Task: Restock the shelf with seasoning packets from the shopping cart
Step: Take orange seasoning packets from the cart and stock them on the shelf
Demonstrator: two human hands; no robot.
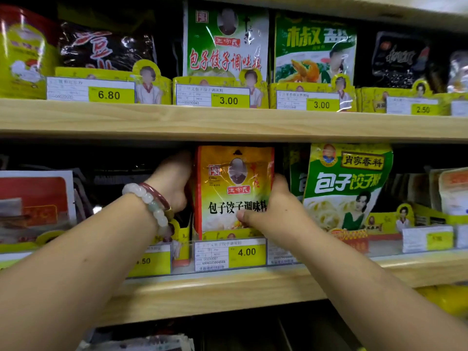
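Observation:
A yellow and red seasoning packet (234,183) stands upright in a yellow display tray (228,234) on the middle wooden shelf (228,287), above a 4.00 price tag (247,252). My right hand (273,211) grips its right edge, thumb pressed on the front. My left hand (172,181), with bead bracelets on the wrist, holds the packet's left edge, fingers hidden behind it. The shopping cart is out of view.
A green dumpling-seasoning packet (347,183) stands just right of my right hand. Red and white packets (35,198) lie to the left. The upper shelf (228,120) carries green packets (225,41), dark packets and a yellow tin (22,54). More packets (141,343) lie below.

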